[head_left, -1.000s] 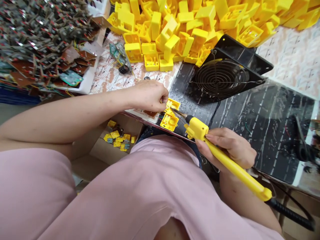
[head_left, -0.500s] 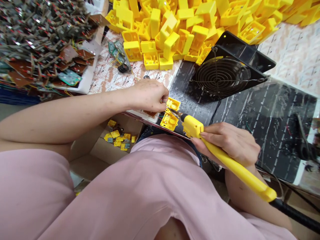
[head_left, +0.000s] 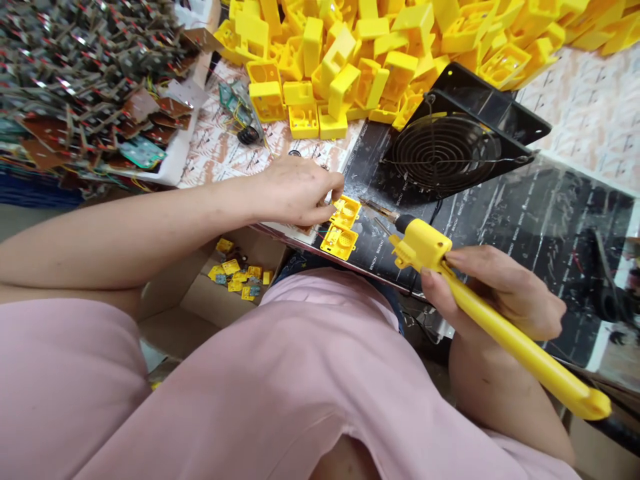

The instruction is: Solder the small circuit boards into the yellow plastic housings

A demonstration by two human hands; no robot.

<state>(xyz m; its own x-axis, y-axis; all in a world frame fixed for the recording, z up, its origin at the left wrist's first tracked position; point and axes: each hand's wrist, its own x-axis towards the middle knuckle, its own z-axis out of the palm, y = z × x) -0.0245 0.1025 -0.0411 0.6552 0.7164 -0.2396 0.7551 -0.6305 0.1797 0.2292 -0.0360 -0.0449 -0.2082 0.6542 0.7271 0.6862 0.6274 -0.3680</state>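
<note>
Two small yellow housings lie at the table's front edge, an upper one [head_left: 349,212] and a lower one [head_left: 339,241]. Over the upper one's left side is my left hand [head_left: 305,193], fingers bent together; what they pinch, if anything, is too small to make out. My right hand [head_left: 500,287] is closed around a yellow soldering tool [head_left: 430,247] with a dark collar and a thin metal tip. That tip points left, a short way right of the upper housing and apart from it.
Many yellow housings [head_left: 345,60] are heaped at the back. A black fan [head_left: 440,153] stands behind the tool. Circuit boards [head_left: 90,80] fill a white tray at the left. An open cardboard box [head_left: 185,327] below holds yellow parts. Black scissors [head_left: 610,293] lie at the right.
My right hand has drawn the soldering tool to the right, and its tip has left the yellow housings. The left hand's fingers have shifted slightly near the upper housing.
</note>
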